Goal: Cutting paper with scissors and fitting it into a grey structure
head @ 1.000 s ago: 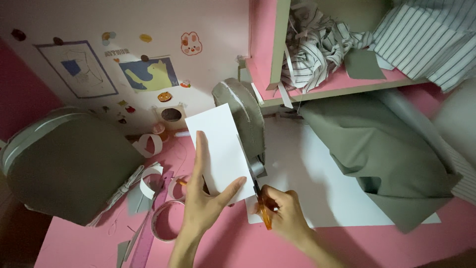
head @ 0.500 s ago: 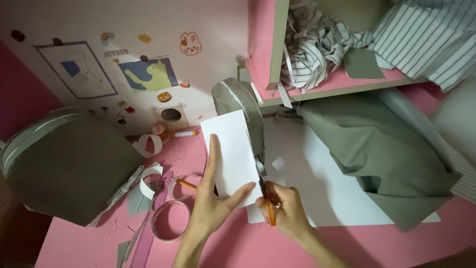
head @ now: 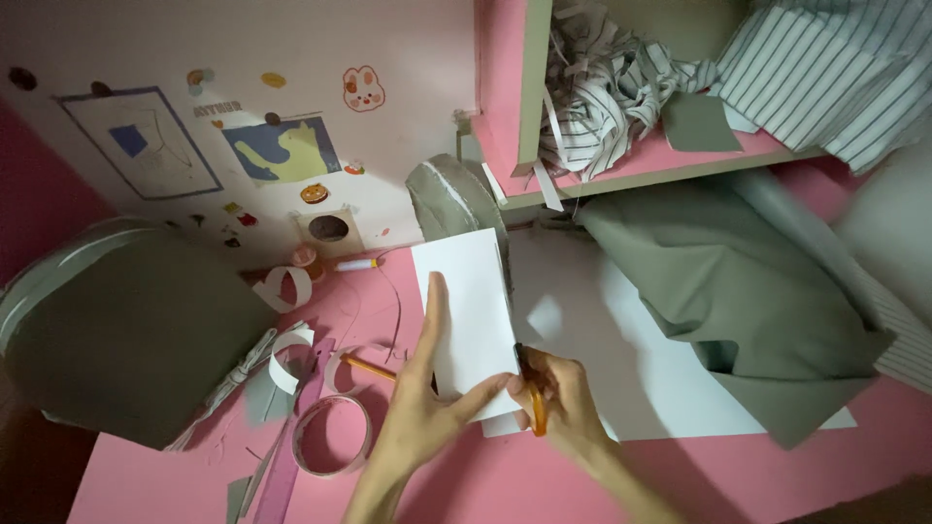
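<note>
My left hand (head: 417,417) lies flat on a white paper sheet (head: 466,301), with the index finger stretched up along its left edge and the thumb across its lower part. My right hand (head: 563,403) is closed on orange-handled scissors (head: 534,408) at the sheet's lower right edge. The blades are mostly hidden by the paper and my fingers. Under the sheet lies a larger white paper (head: 621,369) on the pink table (head: 175,485).
A grey-green fabric piece (head: 738,301) drapes at right, another grey-green piece (head: 116,340) at left. A tape roll (head: 333,435), paper loops (head: 286,344), a pencil (head: 367,367) and a purple ruler (head: 291,456) lie left of my hands. A shelf (head: 670,165) holds striped cloth.
The white sheet and both hands have shifted slightly down and to the right. My right hand with the scissors has moved further in at the sheet's lower right edge.
</note>
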